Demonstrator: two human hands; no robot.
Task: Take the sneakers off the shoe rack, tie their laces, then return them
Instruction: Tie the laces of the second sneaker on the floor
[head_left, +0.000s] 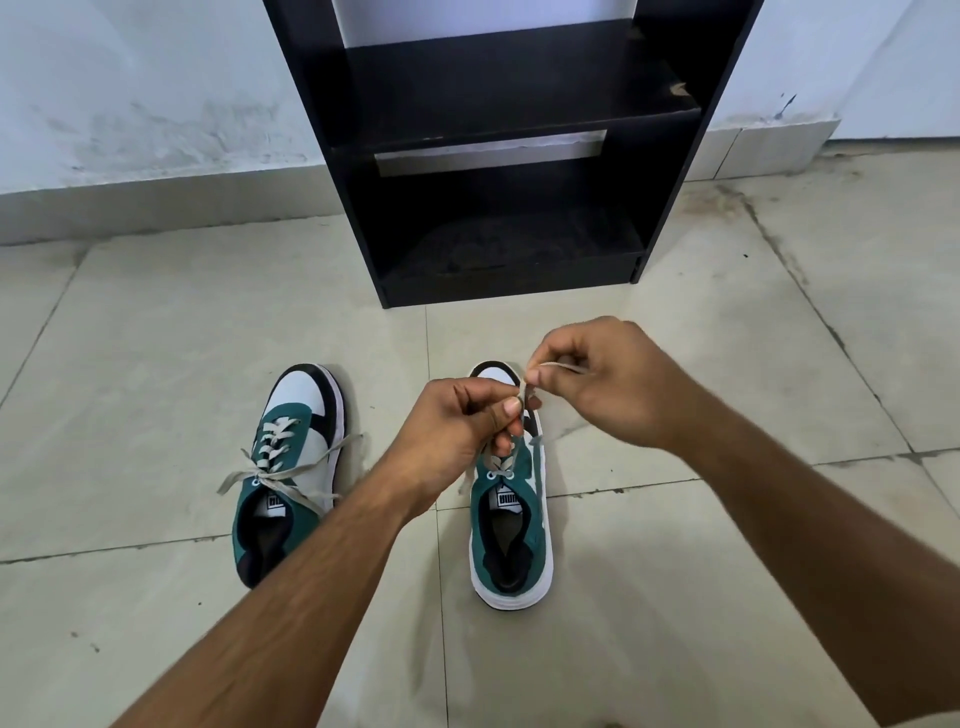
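Pinching a pale lace (558, 368) between thumb and fingertips, the right hand (602, 387) hovered above the toe of the right-hand sneaker (511, 519), closed on the strand. The left hand (457, 431) sat just beside it, also closed, its thumb and fingers gripping the same shoe's lace over the tongue, so the two hands nearly touched. Below them that green, white and black sneaker stood upright on the tiled floor (675, 597), toe pointing away. The other sneaker (293, 467) lay to its left, near but apart, its laces (275, 467) crossed in a loose knot with the ends trailing. Beyond both, against the wall (130, 78), stood the black shoe rack (509, 156); its two visible shelves held no shoes.
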